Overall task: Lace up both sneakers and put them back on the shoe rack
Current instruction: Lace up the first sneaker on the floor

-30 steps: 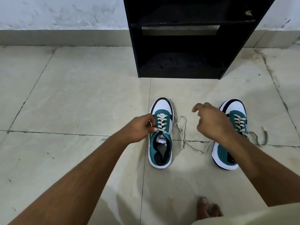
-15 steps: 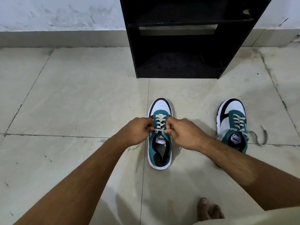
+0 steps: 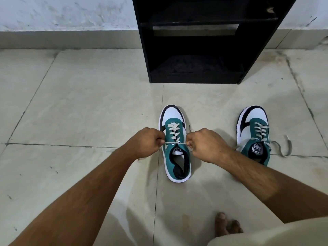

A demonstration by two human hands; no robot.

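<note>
Two teal, white and black sneakers stand on the tiled floor, toes toward the rack. The left sneaker [image 3: 174,148] sits between my hands, its cream lace [image 3: 174,134] crossed up the front. My left hand [image 3: 148,142] is shut on one lace end and my right hand [image 3: 204,144] on the other, and the lace runs taut and level across the top eyelets. The right sneaker [image 3: 255,132] stands apart to the right, partly behind my right forearm; its loose lace ends [image 3: 284,148] lie on the floor. The black shoe rack [image 3: 195,75] stands straight ahead.
A pale wall with a low skirting [image 3: 71,39] runs along the back. My bare toes [image 3: 225,226] and a beige trouser leg [image 3: 284,235] show at the bottom right. Open floor tiles [image 3: 79,103] stretch to the left of the sneakers.
My right hand came over from the right sneaker to the left one and took the free lace end. Both hands then moved apart, drawing the lace taut.
</note>
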